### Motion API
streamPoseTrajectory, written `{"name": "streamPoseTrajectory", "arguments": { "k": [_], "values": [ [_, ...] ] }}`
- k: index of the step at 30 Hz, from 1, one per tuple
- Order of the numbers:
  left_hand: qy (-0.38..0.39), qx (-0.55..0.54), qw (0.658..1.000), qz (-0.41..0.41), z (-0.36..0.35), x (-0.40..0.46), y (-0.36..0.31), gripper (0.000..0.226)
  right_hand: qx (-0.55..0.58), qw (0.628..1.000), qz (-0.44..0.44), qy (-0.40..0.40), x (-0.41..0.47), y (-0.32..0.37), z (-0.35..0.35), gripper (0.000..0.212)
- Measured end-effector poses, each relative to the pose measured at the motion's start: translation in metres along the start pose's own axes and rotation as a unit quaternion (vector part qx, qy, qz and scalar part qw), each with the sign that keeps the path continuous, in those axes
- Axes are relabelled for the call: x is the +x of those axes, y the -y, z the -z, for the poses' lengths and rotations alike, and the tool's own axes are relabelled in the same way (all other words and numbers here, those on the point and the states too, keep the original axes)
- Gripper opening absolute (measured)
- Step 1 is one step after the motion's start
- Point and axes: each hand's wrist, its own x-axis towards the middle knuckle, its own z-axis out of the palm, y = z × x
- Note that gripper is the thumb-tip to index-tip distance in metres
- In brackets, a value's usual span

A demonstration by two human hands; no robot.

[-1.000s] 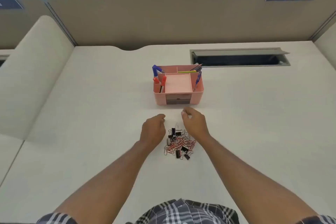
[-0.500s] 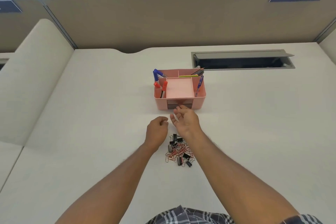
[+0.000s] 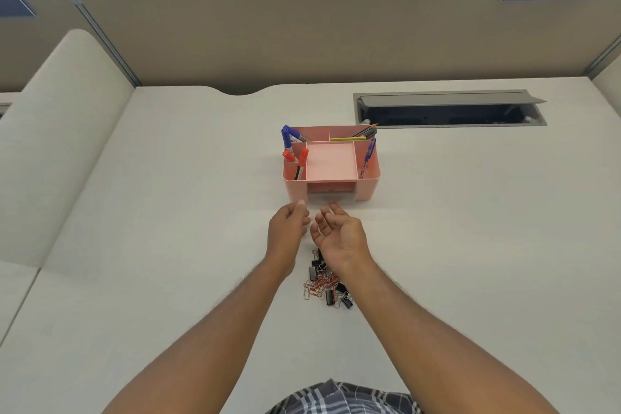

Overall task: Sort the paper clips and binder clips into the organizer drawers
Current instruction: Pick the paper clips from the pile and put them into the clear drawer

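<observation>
A pink desk organizer [image 3: 368, 185] stands mid-desk, with drawers [image 3: 331, 187] in its front face and pens in its side compartments. A heap of red paper clips [image 3: 319, 284] and black binder clips [image 3: 336, 297] lies on the desk nearer me, partly hidden by my right wrist. My left hand [image 3: 287, 232] hovers just in front of the organizer's lower left corner, fingers loosely curled, nothing seen in it. My right hand [image 3: 339, 233] is beside it, palm turned up, fingers spread and empty. Both hands are close together, between the heap and the drawers.
An open cable trough [image 3: 450, 111] is sunk into the desk behind and right of the organizer. A beige partition wall [image 3: 302, 33] closes the back, and a padded divider [image 3: 57, 144] runs along the left.
Both hands have moved forward from the clip heap toward the organizer's front. My right hand has rolled palm up and opened.
</observation>
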Motion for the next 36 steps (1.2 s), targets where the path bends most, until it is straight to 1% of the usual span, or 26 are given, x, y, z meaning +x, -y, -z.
{"name": "streamPoseTrajectory", "arguments": {
  "k": [5,13,17,20,22,24,25,26,27,28,29,31,32,33,34,35,36],
  "values": [
    [0.004,-0.029,1.000,0.004,-0.006,0.001,-0.006,0.036,0.003,1.000,-0.008,0.001,-0.009,-0.002,0.010,0.042],
    [0.000,-0.041,0.999,0.004,-0.006,0.001,-0.001,0.030,-0.037,0.999,-0.016,-0.003,-0.017,0.001,0.016,0.041],
    [0.007,-0.044,0.999,0.002,-0.003,-0.001,0.002,0.026,-0.109,0.993,-0.022,-0.024,-0.021,0.005,0.018,0.031],
    [0.018,-0.050,0.999,0.003,-0.001,-0.003,0.002,0.019,-0.167,0.985,-0.017,-0.041,-0.023,0.013,0.017,0.027],
    [0.028,-0.050,0.998,0.003,0.001,-0.004,0.001,0.018,-0.211,0.976,-0.005,-0.050,-0.023,0.022,0.017,0.025],
    [0.033,-0.042,0.999,0.007,0.003,-0.004,0.000,0.020,-0.279,0.958,0.005,-0.062,-0.025,0.035,0.020,0.022],
    [0.033,-0.038,0.999,0.013,0.004,-0.004,0.000,0.021,-0.330,0.942,0.014,-0.067,-0.025,0.042,0.023,0.020],
    [0.030,-0.033,0.999,0.020,0.005,-0.005,0.000,0.021,-0.393,0.916,0.030,-0.073,-0.025,0.049,0.028,0.019],
    [0.025,-0.023,0.999,0.026,0.006,-0.006,0.001,0.021,-0.467,0.879,0.056,-0.082,-0.024,0.055,0.034,0.019],
    [0.017,-0.002,1.000,0.023,0.008,-0.008,0.002,0.020,-0.541,0.832,0.087,-0.091,-0.022,0.060,0.041,0.020],
    [0.007,0.039,0.999,0.009,0.009,-0.011,0.006,0.020,-0.613,0.776,0.115,-0.097,-0.021,0.064,0.048,0.021],
    [0.016,0.160,0.986,-0.050,0.014,-0.018,0.014,0.023,-0.737,0.656,0.139,-0.088,-0.023,0.067,0.059,0.023],
    [0.038,0.231,0.968,-0.087,0.015,-0.022,0.018,0.026,-0.782,0.604,0.136,-0.073,-0.025,0.064,0.064,0.024],
    [0.064,0.300,0.943,-0.127,0.015,-0.026,0.023,0.029,-0.816,0.559,0.132,-0.055,-0.026,0.060,0.067,0.025],
    [0.092,0.359,0.914,-0.168,0.015,-0.028,0.028,0.033,-0.840,0.524,0.133,-0.041,-0.027,0.055,0.069,0.027],
    [0.115,0.407,0.882,-0.208,0.014,-0.030,0.032,0.036,-0.855,0.498,0.141,-0.033,-0.029,0.049,0.070,0.031],
    [0.130,0.444,0.853,-0.241,0.014,-0.032,0.037,0.039,-0.863,0.481,0.152,-0.029,-0.030,0.043,0.071,0.036]
  ]
}}
